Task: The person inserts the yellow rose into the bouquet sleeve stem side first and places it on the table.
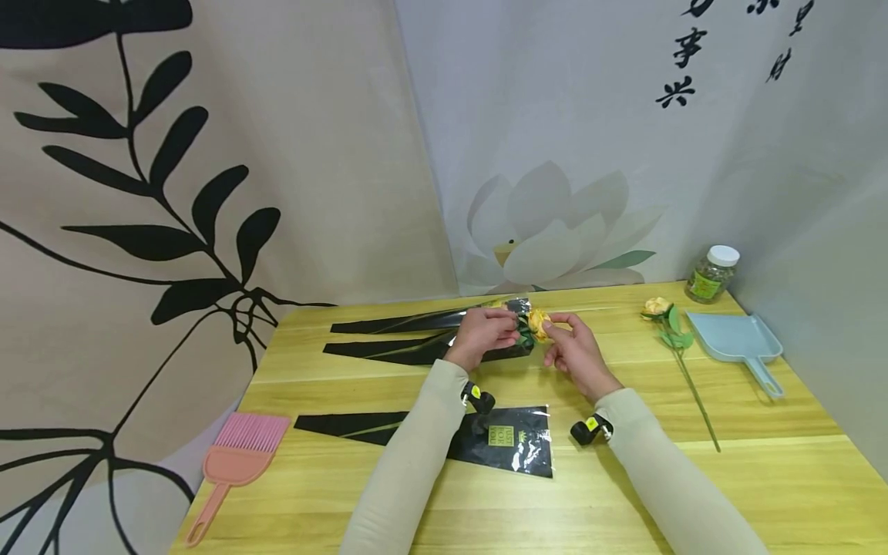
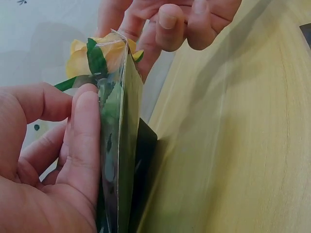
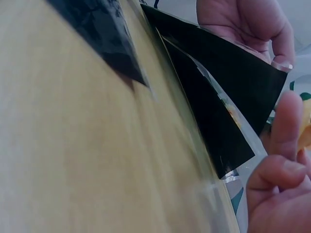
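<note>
A yellow artificial rose (image 1: 538, 325) pokes its bloom out of the wide end of a black-and-clear flower sleeve (image 1: 388, 352) towards the back of the table. With thumb and index finger, my left hand (image 1: 488, 333) pinches a green leaf (image 2: 73, 82) just under the bloom, beside the sleeve's edge. My right hand (image 1: 577, 351) holds the bloom from the right between thumb and fingers. In the right wrist view the black sleeve panel (image 3: 233, 73) stands between the two hands. The stem inside is mostly hidden.
Behind lies another black sleeve (image 1: 395, 322); a flat one (image 1: 509, 439) lies in front under my left forearm. On the right are a loose rose (image 1: 683, 362), a blue dustpan (image 1: 737, 337) and a lidded jar (image 1: 711, 275). A pink brush (image 1: 239, 455) lies at left.
</note>
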{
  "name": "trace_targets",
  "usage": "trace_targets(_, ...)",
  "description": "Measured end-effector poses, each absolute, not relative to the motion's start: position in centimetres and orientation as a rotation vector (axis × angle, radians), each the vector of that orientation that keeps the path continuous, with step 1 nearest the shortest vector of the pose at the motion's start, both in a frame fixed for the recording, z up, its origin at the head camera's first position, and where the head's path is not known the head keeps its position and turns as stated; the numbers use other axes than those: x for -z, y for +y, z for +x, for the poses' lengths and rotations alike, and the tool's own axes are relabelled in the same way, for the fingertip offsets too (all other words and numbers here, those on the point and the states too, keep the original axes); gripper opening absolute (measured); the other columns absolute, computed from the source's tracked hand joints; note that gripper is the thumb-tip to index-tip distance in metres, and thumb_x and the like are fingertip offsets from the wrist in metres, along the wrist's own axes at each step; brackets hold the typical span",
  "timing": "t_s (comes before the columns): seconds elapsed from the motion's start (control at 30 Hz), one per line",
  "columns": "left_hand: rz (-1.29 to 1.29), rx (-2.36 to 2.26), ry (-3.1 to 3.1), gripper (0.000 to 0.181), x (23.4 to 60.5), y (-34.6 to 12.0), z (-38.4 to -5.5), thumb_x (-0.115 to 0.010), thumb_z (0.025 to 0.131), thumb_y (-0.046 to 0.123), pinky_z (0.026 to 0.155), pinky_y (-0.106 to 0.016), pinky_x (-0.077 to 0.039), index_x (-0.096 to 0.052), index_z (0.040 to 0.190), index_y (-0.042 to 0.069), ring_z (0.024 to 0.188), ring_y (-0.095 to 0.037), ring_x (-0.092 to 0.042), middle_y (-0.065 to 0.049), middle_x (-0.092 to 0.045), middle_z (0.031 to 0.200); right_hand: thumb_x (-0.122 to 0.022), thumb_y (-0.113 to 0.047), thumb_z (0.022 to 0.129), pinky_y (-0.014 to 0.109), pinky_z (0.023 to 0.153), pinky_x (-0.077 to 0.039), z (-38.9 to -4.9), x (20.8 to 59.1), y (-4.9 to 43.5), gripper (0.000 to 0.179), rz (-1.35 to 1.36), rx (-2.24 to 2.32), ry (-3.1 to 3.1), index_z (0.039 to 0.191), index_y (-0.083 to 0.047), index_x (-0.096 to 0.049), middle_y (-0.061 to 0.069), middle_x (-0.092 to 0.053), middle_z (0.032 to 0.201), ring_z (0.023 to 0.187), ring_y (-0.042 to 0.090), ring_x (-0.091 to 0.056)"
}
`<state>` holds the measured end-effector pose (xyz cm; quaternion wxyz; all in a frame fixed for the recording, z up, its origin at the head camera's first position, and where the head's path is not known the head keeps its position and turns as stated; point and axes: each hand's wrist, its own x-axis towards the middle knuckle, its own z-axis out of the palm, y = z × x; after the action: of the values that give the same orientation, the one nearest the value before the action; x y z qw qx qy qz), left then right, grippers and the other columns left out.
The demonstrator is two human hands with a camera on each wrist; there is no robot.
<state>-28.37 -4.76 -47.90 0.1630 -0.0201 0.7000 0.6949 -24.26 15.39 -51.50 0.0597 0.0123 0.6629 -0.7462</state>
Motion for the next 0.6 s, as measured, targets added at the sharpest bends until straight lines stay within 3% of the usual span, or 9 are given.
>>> trace_targets(0.17,-0.074,-1.964,1.992,0.02,47.9,-4.68,-28.52,-0.073,0.098,0.011,0.071,-0.024,-0.066,-0.081,0.116,0.006,0.072,-0.01,-0.075,-0.008,-0.08,0.088,-0.065,-0.032,0.108,0.021,0.043,-0.038,-24.27,51.6,15.44,0.043,0.007,2.239,2.032,0.138,-0.007,-0.049,0.01,-0.07,0.085,0.052,0.01,-0.06)
trace_targets(0.4,-0.087,-1.943,2.011,0.019,47.64,-4.63,-28.34,-0.072,0.098,0.012,0.071,-0.026,-0.066,-0.081,0.114,0.008,0.071,-0.011,-0.076,-0.009,-0.08,0.088,-0.066,-0.025,0.107,0.018,0.042,-0.037,-24.2,51.7,15.23,0.036,-0.016,2.247,2.056,0.134,-0.005,-0.055,-0.003,-0.073,0.089,0.052,0.009,-0.06)
trace_targets(0.6,-0.087,-1.959,1.992,0.018,47.51,-4.59,-28.18,-0.073,0.097,0.011,0.073,-0.027,-0.066,-0.081,0.114,0.008,0.07,-0.01,-0.075,-0.008,-0.079,0.086,-0.067,-0.017,0.105,0.017,0.043,-0.04,-24.07,51.27,14.99,0.032,-0.049,2.223,2.107,0.128,0.002,-0.058,-0.002,-0.072,0.095,0.055,0.01,-0.062)
